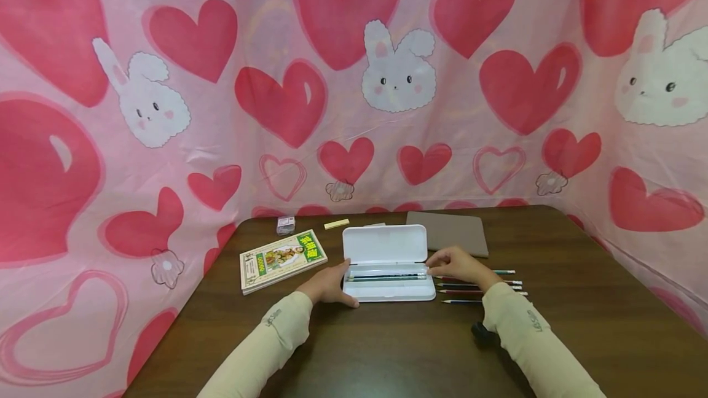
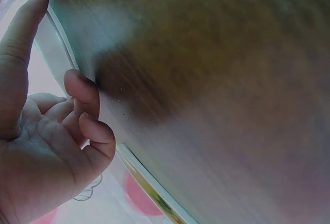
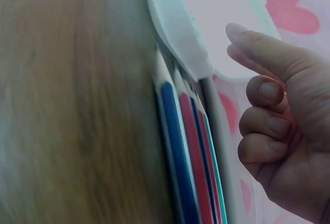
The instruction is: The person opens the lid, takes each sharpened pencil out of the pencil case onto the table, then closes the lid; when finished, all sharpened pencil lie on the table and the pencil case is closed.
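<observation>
The case (image 1: 389,292), white and long, lies on the table (image 1: 387,349) with its lid (image 1: 384,243) raised along the back edge. Inside it are pencils (image 1: 387,277), lying lengthwise with their white ends toward the case's right end; their exact number is hard to tell.

The left hand (image 1: 329,283) holds the left end of the case, its thumb stretched along to the front corner and its forefinger toward the back corner. In the left wrist view the other fingers bend loosely beside the case.

The right hand (image 1: 456,263) is at the right end of the case. Its thumb and forefinger reach out close together and the other three fingers are curled into the palm; whether the two tips pinch anything, I cannot tell.

Right of the case, partly under the right forearm, several loose pencils (image 1: 459,292) lie side by side with their points toward it, a blue one nearest the front. Left of the case is a book (image 1: 284,260). Behind it are a small box (image 1: 286,225) and a yellow strip (image 1: 337,224) to the left, and a grey-brown notebook (image 1: 456,235) to the right. A pink cloth (image 1: 343,109) with hearts and rabbits hangs beyond the case.
</observation>
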Motion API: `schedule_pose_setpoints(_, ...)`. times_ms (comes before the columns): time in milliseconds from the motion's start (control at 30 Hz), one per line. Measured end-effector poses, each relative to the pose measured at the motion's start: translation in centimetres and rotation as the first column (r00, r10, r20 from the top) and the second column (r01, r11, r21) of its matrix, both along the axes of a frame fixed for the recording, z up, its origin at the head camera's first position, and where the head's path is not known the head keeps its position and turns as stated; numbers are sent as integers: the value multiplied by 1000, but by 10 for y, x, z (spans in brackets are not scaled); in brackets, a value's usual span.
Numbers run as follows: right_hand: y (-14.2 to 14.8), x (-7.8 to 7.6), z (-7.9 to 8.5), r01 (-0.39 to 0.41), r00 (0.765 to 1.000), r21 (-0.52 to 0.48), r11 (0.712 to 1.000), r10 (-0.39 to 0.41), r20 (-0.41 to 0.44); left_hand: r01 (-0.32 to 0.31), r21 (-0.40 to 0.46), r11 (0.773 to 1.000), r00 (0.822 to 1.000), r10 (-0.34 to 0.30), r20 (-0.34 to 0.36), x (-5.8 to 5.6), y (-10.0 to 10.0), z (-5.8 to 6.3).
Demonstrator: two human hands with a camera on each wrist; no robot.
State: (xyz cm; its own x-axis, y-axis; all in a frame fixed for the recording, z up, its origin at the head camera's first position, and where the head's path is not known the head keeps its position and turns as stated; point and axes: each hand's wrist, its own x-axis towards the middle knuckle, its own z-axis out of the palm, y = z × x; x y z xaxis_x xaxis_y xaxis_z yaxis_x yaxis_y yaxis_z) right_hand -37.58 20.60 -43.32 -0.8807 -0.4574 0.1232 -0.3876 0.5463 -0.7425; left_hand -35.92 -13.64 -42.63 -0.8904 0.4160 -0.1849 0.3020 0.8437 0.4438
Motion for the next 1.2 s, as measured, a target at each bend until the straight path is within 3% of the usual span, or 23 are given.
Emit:
schedule_pose_setpoints(367, -12, -1, -10, -40, 999, 58, 998, 38, 34, -10, -8, 1000, 1000, 10, 22, -2, 2, -2)
schedule_pose_setpoints(700, -13, -5, -9, -69, 997, 82, 994, 71, -17, -1, -7, 1000, 1000, 1, 11, -4, 0, -3)
schedule_pose_setpoints(1200, -35, -7, 1, 75, 997, 265, 961, -68, -36, -11, -19, 1000, 1000, 12, 13, -3, 1, -2)
